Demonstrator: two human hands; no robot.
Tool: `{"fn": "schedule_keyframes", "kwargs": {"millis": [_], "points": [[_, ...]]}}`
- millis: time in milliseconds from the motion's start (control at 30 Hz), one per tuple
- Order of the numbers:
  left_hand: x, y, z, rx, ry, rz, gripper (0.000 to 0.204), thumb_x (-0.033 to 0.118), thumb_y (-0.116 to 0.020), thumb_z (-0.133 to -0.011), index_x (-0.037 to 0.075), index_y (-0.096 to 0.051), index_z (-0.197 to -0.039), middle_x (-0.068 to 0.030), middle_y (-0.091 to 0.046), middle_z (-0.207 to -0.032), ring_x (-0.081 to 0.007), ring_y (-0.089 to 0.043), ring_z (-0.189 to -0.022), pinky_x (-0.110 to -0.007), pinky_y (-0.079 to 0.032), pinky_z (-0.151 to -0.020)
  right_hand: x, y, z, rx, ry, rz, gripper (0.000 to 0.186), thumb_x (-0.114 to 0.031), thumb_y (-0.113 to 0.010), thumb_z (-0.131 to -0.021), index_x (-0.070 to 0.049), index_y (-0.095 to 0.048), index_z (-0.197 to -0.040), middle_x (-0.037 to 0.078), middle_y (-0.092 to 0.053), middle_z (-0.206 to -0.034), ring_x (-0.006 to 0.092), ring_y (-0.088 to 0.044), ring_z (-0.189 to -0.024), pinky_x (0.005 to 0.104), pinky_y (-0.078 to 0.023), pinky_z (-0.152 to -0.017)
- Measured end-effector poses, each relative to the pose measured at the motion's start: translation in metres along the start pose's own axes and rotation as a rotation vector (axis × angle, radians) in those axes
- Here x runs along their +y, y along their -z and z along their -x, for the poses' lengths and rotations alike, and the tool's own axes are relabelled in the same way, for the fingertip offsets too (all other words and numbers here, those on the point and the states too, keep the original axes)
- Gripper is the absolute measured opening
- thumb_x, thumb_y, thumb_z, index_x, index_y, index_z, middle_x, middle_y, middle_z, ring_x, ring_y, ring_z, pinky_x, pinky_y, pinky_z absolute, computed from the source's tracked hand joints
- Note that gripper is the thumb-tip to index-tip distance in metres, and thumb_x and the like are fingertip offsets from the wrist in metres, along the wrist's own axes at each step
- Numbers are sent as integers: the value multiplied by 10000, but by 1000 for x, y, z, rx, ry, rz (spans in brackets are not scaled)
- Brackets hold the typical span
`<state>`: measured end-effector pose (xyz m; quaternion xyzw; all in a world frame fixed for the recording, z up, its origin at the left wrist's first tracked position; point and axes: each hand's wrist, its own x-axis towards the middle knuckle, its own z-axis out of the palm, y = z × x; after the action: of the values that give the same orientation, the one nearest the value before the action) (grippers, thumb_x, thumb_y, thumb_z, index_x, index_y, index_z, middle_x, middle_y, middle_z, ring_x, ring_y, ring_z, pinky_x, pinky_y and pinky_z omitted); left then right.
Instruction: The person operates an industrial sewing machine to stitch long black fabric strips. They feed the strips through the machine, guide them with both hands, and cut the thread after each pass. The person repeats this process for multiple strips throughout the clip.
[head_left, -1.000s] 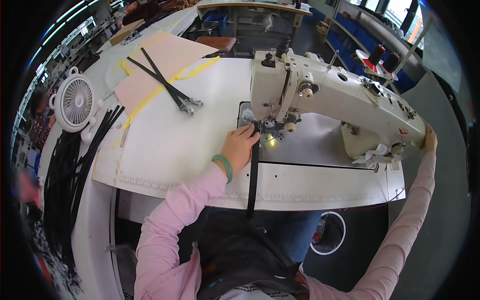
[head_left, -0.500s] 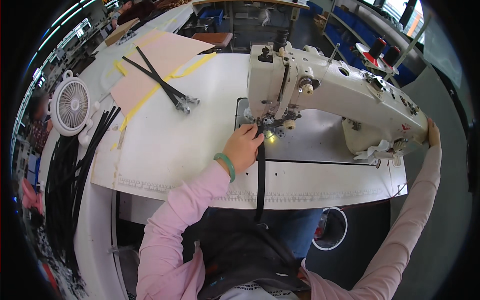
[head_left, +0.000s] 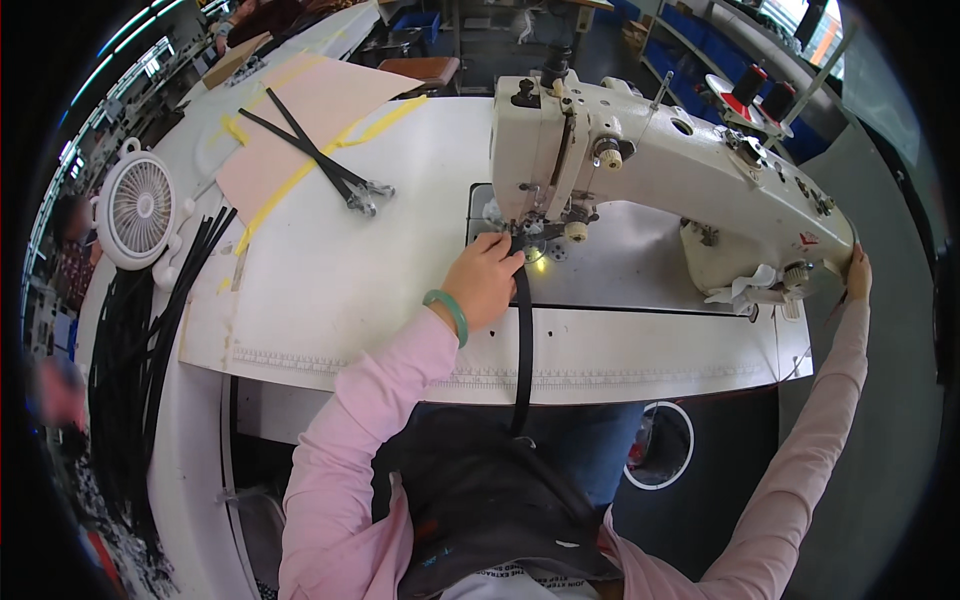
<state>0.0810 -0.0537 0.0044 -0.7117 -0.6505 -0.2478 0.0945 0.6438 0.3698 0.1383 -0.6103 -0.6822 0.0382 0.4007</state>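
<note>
My left hand (head_left: 484, 280) is closed on a black strap (head_left: 524, 340) right at the needle area of a white sewing machine (head_left: 650, 150). From my fingers the strap runs down over the table's front edge toward my lap. A small light glows on the metal bed beside my fingertips. My right hand (head_left: 858, 274) reaches round the far right end of the machine, where the handwheel would be; its fingers are mostly hidden behind the housing. Two black straps with clear-wrapped ends (head_left: 318, 155) lie crossed on the table to the left.
A white fan (head_left: 140, 208) stands at the left edge, above a hanging bundle of black straps (head_left: 125, 380). Pinkish card (head_left: 310, 110) edged with yellow tape covers the far left of the table. Thread spools (head_left: 748, 85) stand behind the machine; a bin (head_left: 662, 445) sits below.
The whole scene sits slightly higher in the picture now. My left hand stays on the strap at the needle, and my right hand remains at the machine's right end, slightly lower against it.
</note>
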Motion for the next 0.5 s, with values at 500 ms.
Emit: {"fn": "schedule_keyframes", "kwargs": {"millis": [500], "points": [[-2,0,4,-10,1,-130,353,48,-627,-658,20,-604,-1009,-157,-565,-1086,-274,-493,-1049,-358,-423,-873,-13,-42,19,194,2,-177,528,-447,-406,-909,24,-507,-1125,137,-573,-1046,218,-551,-928,310,-417,-822]]}}
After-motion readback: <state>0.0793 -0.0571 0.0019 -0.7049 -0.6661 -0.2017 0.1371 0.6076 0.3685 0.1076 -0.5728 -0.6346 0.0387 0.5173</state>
